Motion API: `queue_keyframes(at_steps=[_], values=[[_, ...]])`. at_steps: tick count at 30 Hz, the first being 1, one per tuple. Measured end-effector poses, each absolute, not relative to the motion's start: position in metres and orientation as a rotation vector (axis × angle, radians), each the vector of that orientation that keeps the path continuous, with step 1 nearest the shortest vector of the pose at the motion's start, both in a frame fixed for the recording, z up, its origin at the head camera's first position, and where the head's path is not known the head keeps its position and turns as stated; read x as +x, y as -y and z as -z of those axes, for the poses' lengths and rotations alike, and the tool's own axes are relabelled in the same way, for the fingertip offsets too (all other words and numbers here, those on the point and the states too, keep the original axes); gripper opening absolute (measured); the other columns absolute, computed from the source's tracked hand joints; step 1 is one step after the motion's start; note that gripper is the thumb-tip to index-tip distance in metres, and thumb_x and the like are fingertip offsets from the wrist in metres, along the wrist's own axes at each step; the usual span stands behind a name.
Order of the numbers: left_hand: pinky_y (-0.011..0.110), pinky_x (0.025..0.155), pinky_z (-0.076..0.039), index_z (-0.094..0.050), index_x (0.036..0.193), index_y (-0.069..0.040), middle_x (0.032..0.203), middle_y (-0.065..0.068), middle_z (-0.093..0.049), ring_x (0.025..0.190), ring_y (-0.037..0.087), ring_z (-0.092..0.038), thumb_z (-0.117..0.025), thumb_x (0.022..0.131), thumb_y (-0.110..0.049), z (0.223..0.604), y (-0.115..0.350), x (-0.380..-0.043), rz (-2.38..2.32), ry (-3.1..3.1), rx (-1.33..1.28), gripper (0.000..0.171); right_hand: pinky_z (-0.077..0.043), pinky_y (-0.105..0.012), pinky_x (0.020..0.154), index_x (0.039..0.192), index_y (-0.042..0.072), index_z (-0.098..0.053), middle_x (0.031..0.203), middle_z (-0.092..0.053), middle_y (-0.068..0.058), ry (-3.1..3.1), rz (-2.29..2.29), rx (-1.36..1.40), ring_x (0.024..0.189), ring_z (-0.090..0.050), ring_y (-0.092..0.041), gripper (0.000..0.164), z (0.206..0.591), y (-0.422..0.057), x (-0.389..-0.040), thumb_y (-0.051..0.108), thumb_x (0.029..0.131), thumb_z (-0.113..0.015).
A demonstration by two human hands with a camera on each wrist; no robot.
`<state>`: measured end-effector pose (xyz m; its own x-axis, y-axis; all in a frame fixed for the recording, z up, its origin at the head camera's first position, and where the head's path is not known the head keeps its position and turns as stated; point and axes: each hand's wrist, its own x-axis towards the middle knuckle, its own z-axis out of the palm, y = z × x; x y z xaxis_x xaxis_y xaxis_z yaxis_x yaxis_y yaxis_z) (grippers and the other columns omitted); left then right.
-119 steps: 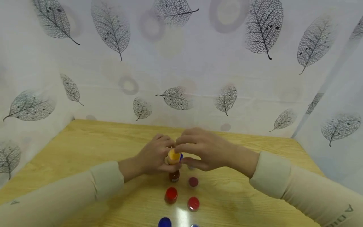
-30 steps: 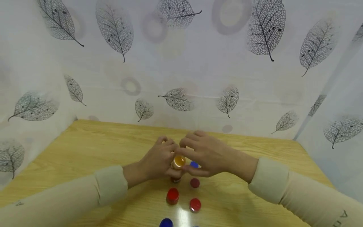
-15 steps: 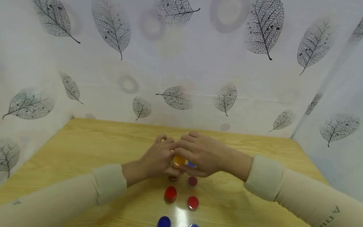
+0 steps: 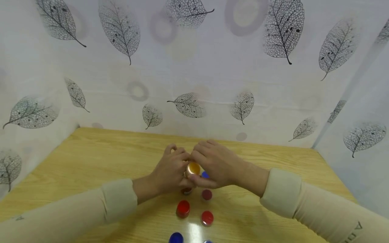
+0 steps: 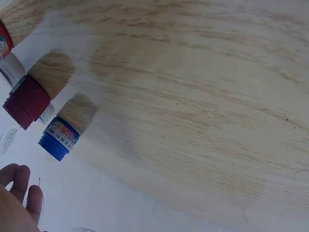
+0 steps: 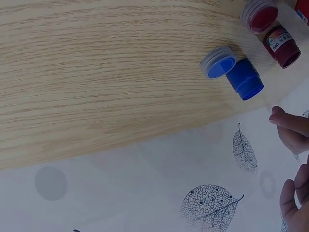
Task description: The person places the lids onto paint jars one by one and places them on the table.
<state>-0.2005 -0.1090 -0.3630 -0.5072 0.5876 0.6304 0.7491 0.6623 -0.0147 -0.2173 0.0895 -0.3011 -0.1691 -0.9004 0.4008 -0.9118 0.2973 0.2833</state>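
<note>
While the left hand [image 4: 170, 172] holds a small yellow jar [image 4: 193, 168] above the table [image 4: 109, 152], the right hand [image 4: 218, 166] pinches the jar's top with thumb and curled fingers, so each grip is narrow around it. Below the hands, a blue jar [image 6: 245, 81] stands beside its blue lid [image 6: 219, 63], near a dark red jar [image 6: 281, 47] and a dark red lid [image 6: 259, 17]. Closer to the person are a red jar [image 4: 183, 209], a red lid [image 4: 207, 218] and a dark blue jar [image 4: 176, 238].
</note>
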Motion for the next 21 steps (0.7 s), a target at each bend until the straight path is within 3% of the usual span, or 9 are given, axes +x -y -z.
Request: queue_keyframes(at_steps=[5, 11, 17, 21], values=[[0.046, 0.088, -0.04, -0.067, 0.068, -0.014, 0.076, -0.003, -0.068, 0.08, 0.016, -0.057, -0.07, 0.08, -0.054, 0.362, 0.1072, -0.1997, 0.34, 2.315, -0.924, 0.043, -0.038, -0.03, 0.065, 0.08, 0.014, -0.052, 0.072, -0.049, 0.005, 2.124, -0.072, 1.496, 0.067, -0.045, -0.013, 0.041, 0.3049, -0.086, -0.2173, 0.051, 0.097, -0.044], [0.045, 0.088, -0.043, -0.057, 0.059, -0.017, 0.066, -0.005, -0.063, 0.071, 0.015, -0.056, -0.075, 0.078, -0.057, 0.3599, 0.1073, -0.1951, 0.303, 2.359, -0.862, 0.047, -0.034, -0.029, 0.061, 0.068, 0.017, -0.045, 0.061, -0.037, 0.007, 2.123, -0.078, 1.42, 0.057, -0.036, -0.012, 0.061, 0.3092, -0.0806, -0.2175, 0.063, 0.101, -0.022], [0.044, 0.087, -0.044, -0.055, 0.059, -0.017, 0.062, -0.005, -0.059, 0.066, 0.014, -0.055, -0.077, 0.077, -0.054, 0.357, 0.1062, -0.1995, 0.295, 2.326, -0.882, 0.046, -0.035, -0.029, 0.059, 0.064, 0.018, -0.044, 0.056, -0.039, 0.008, 2.095, -0.083, 1.401, 0.053, -0.038, -0.011, 0.067, 0.3062, -0.0809, -0.2199, 0.071, 0.098, -0.02], [0.039, 0.082, -0.047, -0.059, 0.064, -0.018, 0.063, -0.006, -0.06, 0.065, 0.013, -0.057, -0.074, 0.079, -0.053, 0.3573, 0.1061, -0.2026, 0.28, 2.323, -0.928, 0.041, -0.038, -0.031, 0.063, 0.072, 0.017, -0.052, 0.063, -0.046, 0.007, 2.07, -0.017, 1.459, 0.058, -0.044, -0.013, 0.067, 0.3035, -0.0869, -0.2218, 0.068, 0.099, -0.019]])
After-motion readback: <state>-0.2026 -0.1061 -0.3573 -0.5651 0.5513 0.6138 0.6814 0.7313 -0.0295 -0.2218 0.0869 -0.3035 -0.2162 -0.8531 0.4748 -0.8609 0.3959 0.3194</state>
